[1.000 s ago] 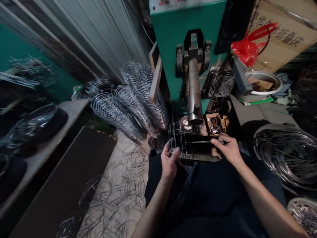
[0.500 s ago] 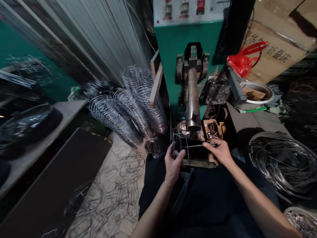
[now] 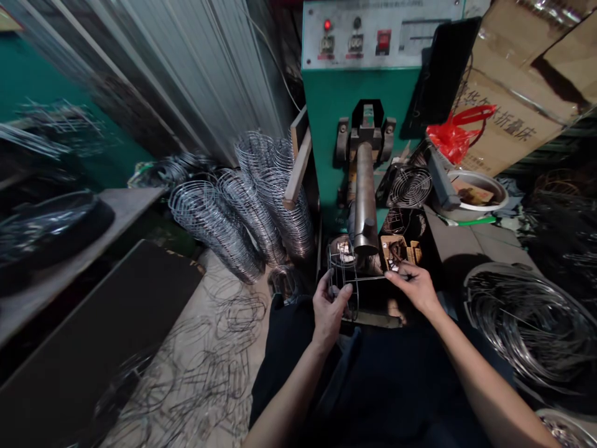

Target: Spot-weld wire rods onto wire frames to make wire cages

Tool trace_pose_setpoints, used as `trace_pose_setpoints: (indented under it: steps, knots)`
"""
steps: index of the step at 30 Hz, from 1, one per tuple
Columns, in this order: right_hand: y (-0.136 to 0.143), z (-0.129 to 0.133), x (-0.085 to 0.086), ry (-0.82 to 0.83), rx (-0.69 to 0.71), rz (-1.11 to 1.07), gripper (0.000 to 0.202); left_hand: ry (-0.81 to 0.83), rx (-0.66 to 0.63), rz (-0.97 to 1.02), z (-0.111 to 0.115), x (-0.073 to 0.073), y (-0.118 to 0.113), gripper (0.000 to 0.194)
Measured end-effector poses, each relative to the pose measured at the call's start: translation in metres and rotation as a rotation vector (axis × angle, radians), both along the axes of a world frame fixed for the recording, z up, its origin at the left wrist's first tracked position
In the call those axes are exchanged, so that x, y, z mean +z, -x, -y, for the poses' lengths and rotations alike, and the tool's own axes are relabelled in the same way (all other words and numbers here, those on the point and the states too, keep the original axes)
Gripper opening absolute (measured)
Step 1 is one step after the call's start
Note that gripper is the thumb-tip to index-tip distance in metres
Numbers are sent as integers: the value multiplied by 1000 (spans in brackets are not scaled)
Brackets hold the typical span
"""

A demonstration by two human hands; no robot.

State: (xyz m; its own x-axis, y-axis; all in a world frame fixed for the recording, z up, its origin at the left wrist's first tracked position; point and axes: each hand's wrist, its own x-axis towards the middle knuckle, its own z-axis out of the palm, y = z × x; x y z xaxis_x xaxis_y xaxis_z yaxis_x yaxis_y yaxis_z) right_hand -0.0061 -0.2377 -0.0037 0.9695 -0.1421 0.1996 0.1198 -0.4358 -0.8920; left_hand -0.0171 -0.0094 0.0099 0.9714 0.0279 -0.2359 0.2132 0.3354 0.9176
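The left hand (image 3: 329,311) is gripping a wire frame (image 3: 344,274) above the person's lap, and the right hand (image 3: 413,286), set apart from it, is pinching a thin wire (image 3: 370,279) whose far end is reaching the frame. Just beyond the right hand, a tan basket (image 3: 413,252) is holding small dark pieces. Farther right, a white bowl (image 3: 466,213) is holding something brown, and nearer the person a broad tub (image 3: 489,269) is carrying a mass of loose wire rods. A small bowl (image 3: 550,413) is showing partly at the lower right, its contents too blurred to name. A metal pipe (image 3: 364,205) is jutting from the green machine (image 3: 326,99) over the space just past both hands. Left of that, stacked wire rings (image 3: 219,233) are leaning beside a wooden bar (image 3: 297,174), and loose wire pieces (image 3: 200,367) are littering the pale surface below.
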Motion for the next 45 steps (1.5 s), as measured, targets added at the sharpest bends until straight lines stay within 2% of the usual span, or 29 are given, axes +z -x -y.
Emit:
trace_pose_setpoints:
  steps: [9,19,26,32,36,40,42,44,45]
  knots:
    - [-13,5,5,52,-18,16,61,-12,6,36,8,-12,-12,73]
    - [-19,12,3,87,-21,46,61,9,-7,54,9,-9,-19,75]
    - [-25,15,6,91,-27,53,61,24,-13,64,12,-12,-26,75]
    - [-25,16,8,105,-27,51,61,38,-20,54,13,-9,-28,75]
    - [-27,14,10,111,-38,60,60,9,-39,41,11,-6,-29,78]
    - [-18,5,21,148,-58,105,55,-81,-59,30,8,0,-25,73]
    - [-13,15,21,199,-62,160,47,-144,-26,16,7,1,-25,69]
    - [-5,45,13,298,-131,153,38,-167,-11,11,8,-1,-28,67]
    - [3,66,7,381,-203,72,35,-158,-11,9,10,-3,-29,66]
